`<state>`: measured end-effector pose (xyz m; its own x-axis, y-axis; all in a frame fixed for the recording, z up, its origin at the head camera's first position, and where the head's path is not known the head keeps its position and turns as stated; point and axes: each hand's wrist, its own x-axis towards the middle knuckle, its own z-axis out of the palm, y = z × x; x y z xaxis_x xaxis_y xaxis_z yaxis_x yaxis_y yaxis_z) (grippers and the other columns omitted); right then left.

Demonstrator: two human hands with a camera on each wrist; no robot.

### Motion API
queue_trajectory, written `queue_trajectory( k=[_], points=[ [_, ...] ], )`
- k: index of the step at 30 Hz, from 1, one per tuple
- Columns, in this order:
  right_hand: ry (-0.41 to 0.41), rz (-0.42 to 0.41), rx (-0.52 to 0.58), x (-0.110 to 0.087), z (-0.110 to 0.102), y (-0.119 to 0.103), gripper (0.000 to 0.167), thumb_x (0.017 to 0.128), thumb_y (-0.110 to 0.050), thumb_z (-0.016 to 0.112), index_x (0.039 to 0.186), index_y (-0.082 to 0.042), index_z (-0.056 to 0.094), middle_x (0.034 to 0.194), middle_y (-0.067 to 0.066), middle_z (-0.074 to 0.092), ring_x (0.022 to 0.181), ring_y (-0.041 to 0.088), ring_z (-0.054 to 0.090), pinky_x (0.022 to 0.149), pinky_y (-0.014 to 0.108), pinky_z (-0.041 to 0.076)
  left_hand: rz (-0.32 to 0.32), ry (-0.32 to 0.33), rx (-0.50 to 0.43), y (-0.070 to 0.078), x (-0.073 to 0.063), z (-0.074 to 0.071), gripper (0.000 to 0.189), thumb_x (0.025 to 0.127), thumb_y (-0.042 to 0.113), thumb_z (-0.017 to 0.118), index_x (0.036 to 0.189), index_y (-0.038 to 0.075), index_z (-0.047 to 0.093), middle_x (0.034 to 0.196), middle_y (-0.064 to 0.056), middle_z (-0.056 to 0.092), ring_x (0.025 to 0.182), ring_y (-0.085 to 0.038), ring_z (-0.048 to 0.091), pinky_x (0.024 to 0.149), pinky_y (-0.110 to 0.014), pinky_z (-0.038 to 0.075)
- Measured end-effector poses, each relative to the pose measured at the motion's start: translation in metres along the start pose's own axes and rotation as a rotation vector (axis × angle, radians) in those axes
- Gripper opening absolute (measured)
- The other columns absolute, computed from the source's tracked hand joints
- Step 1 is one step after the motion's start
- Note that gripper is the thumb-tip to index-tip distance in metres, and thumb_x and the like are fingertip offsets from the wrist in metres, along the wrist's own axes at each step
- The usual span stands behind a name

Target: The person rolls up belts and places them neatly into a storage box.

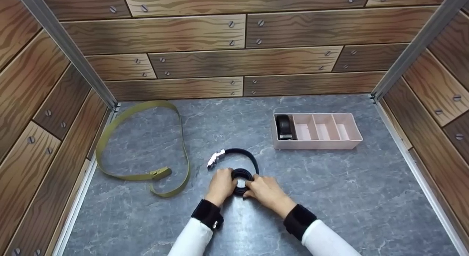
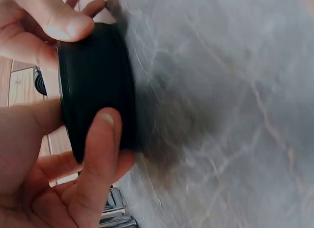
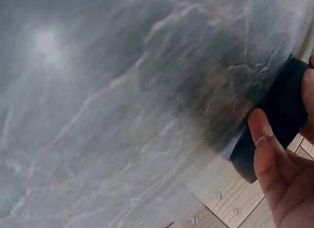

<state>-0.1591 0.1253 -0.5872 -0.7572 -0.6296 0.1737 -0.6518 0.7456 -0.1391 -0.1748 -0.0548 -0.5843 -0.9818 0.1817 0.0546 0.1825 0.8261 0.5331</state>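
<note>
A black belt [image 1: 242, 171] lies partly rolled into a coil on the grey surface, its loose end curving up and left to a silver buckle [image 1: 215, 159]. My left hand [image 1: 221, 183] pinches the coil's left side, and my right hand [image 1: 268, 192] grips its right side with the thumb in the central hole. In the left wrist view the coil's smooth outer face [image 2: 98, 86] stands on edge between thumb and fingers of both hands. The right wrist view catches the coil [image 3: 284, 110] at the edge, with right fingers [image 3: 265, 154] against it.
At the upper right stands a pink divided box [image 1: 317, 144], with a rolled black belt [image 1: 283, 127] in its leftmost compartment. An olive webbing belt [image 1: 102, 138] with an olive buckle [image 1: 160, 173] lies in a loose loop at left. Wood-patterned walls [image 1: 198, 32] enclose the back and sides.
</note>
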Motion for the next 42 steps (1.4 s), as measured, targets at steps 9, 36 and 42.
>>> queue_trajectory(
  k=[9,36,42],
  points=[
    [-0.102,-0.075,0.097,0.0,-0.006,0.008,0.027,0.084,-0.033,0.074,0.107,-0.02,0.069,0.088,0.003,0.056,0.068,0.021,0.06,0.057,0.034,0.05,0.007,-0.111,0.146,0.003,0.008,-0.009,0.017,0.08,0.002,0.066,0.092,0.01,0.074,0.093,-0.015,0.071,0.083,-0.036,0.067,0.067,-0.046,0.053],
    [-0.135,-0.078,0.18,0.0,-0.008,0.016,0.034,0.086,-0.038,0.07,0.115,-0.019,0.068,0.102,0.003,0.05,0.073,0.018,0.058,0.065,0.035,0.052,0.074,-0.099,0.246,0.008,0.009,-0.013,0.012,0.084,0.005,0.063,0.089,0.011,0.072,0.087,-0.014,0.071,0.073,-0.035,0.066,0.058,-0.046,0.052],
    [-0.121,-0.048,0.179,0.001,-0.007,0.012,0.035,0.087,-0.04,0.069,0.111,-0.015,0.068,0.11,0.012,0.055,0.078,0.024,0.063,0.068,0.039,0.054,0.143,-0.084,0.27,0.004,0.015,-0.011,0.008,0.087,0.01,0.065,0.089,0.012,0.072,0.088,-0.013,0.071,0.075,-0.033,0.067,0.06,-0.045,0.053]
  ],
)
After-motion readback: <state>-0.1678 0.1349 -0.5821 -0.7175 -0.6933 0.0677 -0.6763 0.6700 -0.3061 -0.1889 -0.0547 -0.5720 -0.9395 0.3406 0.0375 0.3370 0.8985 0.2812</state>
